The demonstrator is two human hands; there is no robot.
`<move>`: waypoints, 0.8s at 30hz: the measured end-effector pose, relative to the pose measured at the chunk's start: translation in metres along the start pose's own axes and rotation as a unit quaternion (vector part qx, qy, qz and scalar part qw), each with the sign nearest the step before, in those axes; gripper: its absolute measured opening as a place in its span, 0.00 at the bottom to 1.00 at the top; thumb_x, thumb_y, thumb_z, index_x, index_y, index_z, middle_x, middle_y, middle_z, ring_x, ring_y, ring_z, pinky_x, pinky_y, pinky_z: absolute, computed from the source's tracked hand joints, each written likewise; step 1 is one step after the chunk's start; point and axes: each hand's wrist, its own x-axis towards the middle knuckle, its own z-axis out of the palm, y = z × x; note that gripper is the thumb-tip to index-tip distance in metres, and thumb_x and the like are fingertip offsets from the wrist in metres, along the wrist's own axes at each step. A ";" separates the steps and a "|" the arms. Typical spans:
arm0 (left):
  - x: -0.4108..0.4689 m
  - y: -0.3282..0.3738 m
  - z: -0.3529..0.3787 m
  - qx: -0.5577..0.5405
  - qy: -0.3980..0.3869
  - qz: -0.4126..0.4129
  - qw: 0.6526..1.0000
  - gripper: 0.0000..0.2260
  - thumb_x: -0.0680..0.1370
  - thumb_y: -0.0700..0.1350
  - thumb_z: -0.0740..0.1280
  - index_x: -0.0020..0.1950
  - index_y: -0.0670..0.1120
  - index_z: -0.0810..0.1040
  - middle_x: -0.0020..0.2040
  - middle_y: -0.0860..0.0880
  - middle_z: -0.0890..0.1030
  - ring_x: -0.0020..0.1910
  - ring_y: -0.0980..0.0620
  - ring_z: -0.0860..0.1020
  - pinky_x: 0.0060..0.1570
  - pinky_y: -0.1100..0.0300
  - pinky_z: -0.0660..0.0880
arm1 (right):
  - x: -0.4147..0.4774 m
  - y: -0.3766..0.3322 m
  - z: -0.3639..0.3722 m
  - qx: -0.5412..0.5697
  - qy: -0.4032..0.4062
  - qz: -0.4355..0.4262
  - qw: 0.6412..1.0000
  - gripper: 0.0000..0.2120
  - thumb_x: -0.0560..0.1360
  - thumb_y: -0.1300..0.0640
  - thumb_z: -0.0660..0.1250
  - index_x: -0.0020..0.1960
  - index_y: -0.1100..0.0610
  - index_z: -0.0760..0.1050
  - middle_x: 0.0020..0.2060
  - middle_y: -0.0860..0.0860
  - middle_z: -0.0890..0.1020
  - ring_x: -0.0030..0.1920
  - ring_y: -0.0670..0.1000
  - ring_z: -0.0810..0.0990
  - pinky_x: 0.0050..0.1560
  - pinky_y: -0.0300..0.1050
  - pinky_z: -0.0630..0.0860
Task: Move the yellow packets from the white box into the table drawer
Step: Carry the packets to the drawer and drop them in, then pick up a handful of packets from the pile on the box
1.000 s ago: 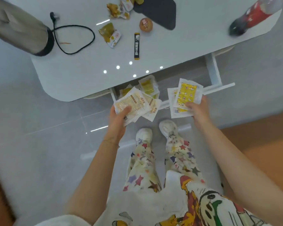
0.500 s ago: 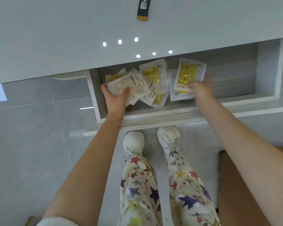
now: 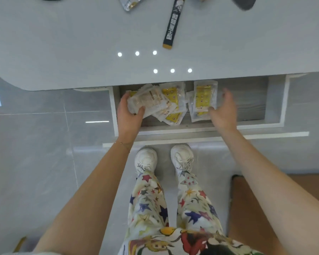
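while my left hand (image 3: pixel 129 115) grips a fan of packets (image 3: pixel 149 100) at the left end of the drawer (image 3: pixel 247 103), my right hand (image 3: pixel 223 111) is slack, thumb on a pile (image 3: pixel 203 97) near the middle; dropped carelessly, slippery ones could slide over the front edge.

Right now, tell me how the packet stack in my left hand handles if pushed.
Probably floppy: the packet stack curves where the left hand grips it. Likely slippery: its glossy wrappers fan apart, so it may scatter in the drawer.
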 end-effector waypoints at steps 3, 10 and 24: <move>-0.028 0.025 -0.017 0.039 0.003 0.058 0.998 0.24 0.73 0.51 0.66 0.69 0.52 0.68 0.63 0.52 0.75 0.62 0.50 0.75 0.58 0.45 0.77 | -0.028 -0.022 -0.025 -0.096 0.000 -0.091 0.991 0.32 0.71 0.61 0.69 0.72 0.53 0.63 0.64 0.55 0.74 0.65 0.58 0.71 0.64 0.54 0.69; -0.090 0.079 -0.057 0.233 0.070 0.183 0.953 0.23 0.77 0.51 0.67 0.71 0.47 0.69 0.68 0.48 0.74 0.70 0.43 0.67 0.69 0.43 0.64 | -0.099 -0.084 -0.072 -0.261 -0.051 -0.285 0.921 0.33 0.72 0.59 0.67 0.74 0.55 0.62 0.66 0.57 0.72 0.67 0.60 0.68 0.67 0.56 0.64; -0.266 0.109 -0.232 0.275 0.188 0.141 0.932 0.28 0.77 0.53 0.67 0.75 0.50 0.64 0.72 0.47 0.70 0.75 0.39 0.59 0.73 0.41 0.55 | -0.256 -0.249 -0.125 -0.361 -0.129 -0.457 0.803 0.36 0.75 0.52 0.63 0.78 0.48 0.49 0.74 0.53 0.60 0.74 0.58 0.55 0.74 0.58 0.51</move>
